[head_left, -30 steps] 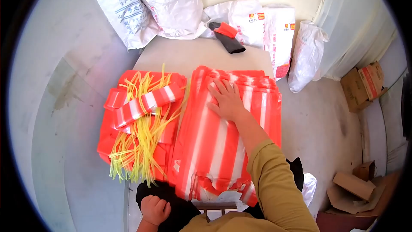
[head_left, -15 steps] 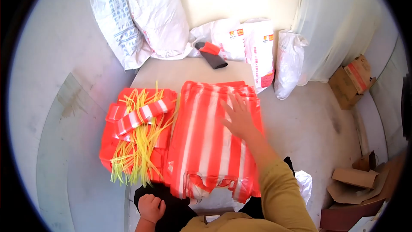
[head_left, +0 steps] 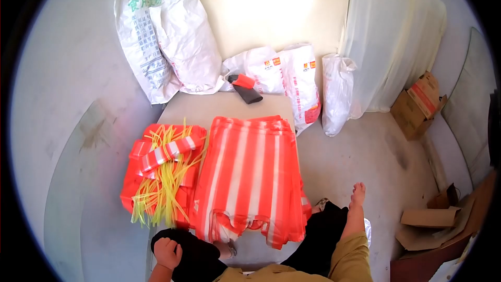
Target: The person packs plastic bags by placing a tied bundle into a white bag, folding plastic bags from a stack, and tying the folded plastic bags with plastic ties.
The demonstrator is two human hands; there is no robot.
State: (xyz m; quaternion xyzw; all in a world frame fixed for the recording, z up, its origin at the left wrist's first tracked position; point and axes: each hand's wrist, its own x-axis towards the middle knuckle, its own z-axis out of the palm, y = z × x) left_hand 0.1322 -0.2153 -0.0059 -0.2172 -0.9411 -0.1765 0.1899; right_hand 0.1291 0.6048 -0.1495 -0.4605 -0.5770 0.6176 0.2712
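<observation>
A stack of red-and-white striped plastic bags (head_left: pixel 245 172) lies flat on the low table, handle ends towards me. To its left is a folded red bundle (head_left: pixel 133 180), with yellow plastic strips (head_left: pixel 162 196) and a small folded striped piece (head_left: pixel 169 152) on top. My left hand (head_left: pixel 168 253) rests with curled fingers on my left knee and holds nothing visible. My right hand (head_left: pixel 358 196) is raised beside my right knee, away from the stack. It is seen edge-on, its fingers loosely extended and nothing visible in them.
A dark and red cloth piece (head_left: pixel 245 90) lies at the back of the table (head_left: pixel 180 107). White woven sacks (head_left: pixel 188 42) lean behind, with more printed sacks (head_left: pixel 302 83) to their right. Cardboard boxes (head_left: pixel 417 107) stand at far right, and flattened cartons (head_left: pixel 433 224) lie lower right.
My right hand has left the top of the striped stack and moved right and towards me, beside my knee. My left hand stays on my knee. The view has shifted slightly.
</observation>
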